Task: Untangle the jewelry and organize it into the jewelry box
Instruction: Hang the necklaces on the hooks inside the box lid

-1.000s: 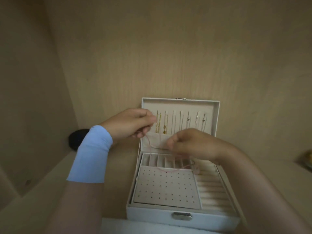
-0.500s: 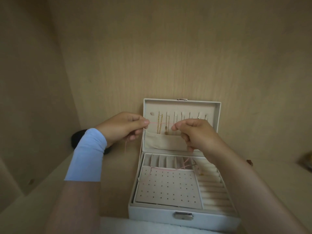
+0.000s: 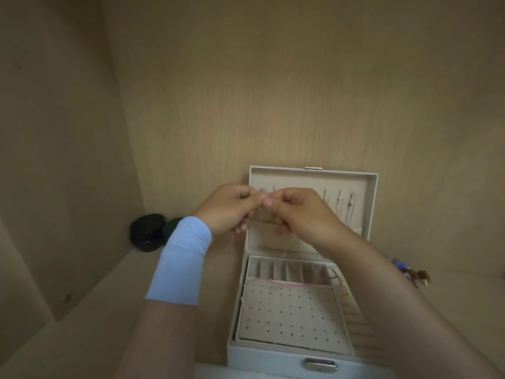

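Grip: left hand [image 3: 228,210] pinches pink cord [image 3: 284,283] | right hand [image 3: 300,214] likewise | raised, touching, before jewelry box lid [image 3: 308,179]

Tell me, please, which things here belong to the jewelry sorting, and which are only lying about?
Belong to the job: left hand and right hand, both pinching the pink cord; the open jewelry box; the necklaces hung in its lid.
Only lying about: two dark round cases at the left; a small colourful cluster at the right, too blurred to identify.
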Tool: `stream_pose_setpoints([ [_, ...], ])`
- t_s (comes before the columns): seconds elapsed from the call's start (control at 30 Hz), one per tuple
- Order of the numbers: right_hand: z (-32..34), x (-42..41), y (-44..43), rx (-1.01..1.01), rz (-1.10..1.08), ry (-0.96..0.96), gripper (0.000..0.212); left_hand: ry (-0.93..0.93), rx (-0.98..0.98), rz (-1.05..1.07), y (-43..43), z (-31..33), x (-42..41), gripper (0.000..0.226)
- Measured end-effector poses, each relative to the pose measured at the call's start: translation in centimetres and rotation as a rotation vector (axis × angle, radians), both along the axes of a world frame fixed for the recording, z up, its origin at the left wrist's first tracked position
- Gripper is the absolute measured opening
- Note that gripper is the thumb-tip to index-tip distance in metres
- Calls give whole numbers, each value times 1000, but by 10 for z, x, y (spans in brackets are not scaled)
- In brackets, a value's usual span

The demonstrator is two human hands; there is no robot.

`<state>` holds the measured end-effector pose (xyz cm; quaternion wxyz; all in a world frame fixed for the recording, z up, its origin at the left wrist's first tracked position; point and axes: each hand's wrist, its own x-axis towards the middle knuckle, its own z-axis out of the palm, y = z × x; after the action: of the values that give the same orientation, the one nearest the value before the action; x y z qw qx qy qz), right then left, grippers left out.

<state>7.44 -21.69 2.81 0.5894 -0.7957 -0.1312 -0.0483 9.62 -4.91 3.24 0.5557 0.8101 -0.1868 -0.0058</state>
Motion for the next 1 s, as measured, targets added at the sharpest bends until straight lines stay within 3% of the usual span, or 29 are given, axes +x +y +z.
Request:
stream_pose_setpoints([
  [0.13, -1, 13, -1, -54, -158, -24, 17, 41, 20, 75, 17, -6, 6, 25],
  [0.3, -11, 34, 14, -188, -506, -276, 12, -42, 2, 340, 5, -12, 15, 18],
  [0.5, -10, 43, 30, -162, -670, -374, 7, -141, -6, 573, -15, -20, 17, 41],
  [0.7, -10, 47, 27, -298, -646, -317, 10, -87, 32, 575, -17, -19, 18, 47],
  [0.8, -17, 44, 22, -369, -576, -272, 11, -31, 150, 511, -12, -14, 14, 43],
  [1.0, -26, 19, 13, -462, -295, -74, 20, 137, 141, 141, -5, -7, 7, 23],
])
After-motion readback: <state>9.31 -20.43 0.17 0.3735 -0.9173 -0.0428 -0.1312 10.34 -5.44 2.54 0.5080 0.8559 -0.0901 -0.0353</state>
